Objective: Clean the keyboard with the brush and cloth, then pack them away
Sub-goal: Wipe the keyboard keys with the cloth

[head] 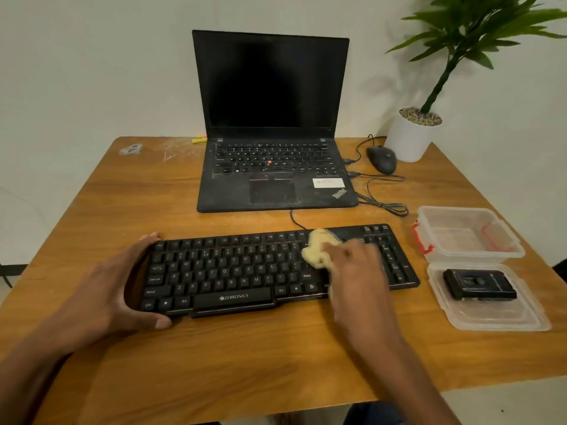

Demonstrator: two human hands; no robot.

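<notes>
- The black Zebronics keyboard (276, 268) lies across the middle of the wooden table (214, 357), nearer the front edge, with its cable running back to the open ThinkPad laptop (273, 124) at the rear edge.
- The left hand (122, 289) grips the keyboard's left end, fingers over the back edge and thumb against the front edge, steadying it.
- The right hand (352, 259) presses a crumpled yellow cloth (320, 248) onto the keys just right of the main block; the hand is blurred, so the exact hold is hard to read, though the fingers appear bunched on the cloth.
- The step in hand looks like the wiping stage.
- A dark object that may be the brush (480, 285) rests in the clear lid (491, 317) near the right edge, touching nothing else; the open plastic container (469, 231) sits just behind it.
- Next, the wipe probably needs to cover the number pad and remaining rows, with light pressure so the keys do not catch the fabric.
- After that, the cloth and brush must go into the container and the lid be clipped on.
</notes>
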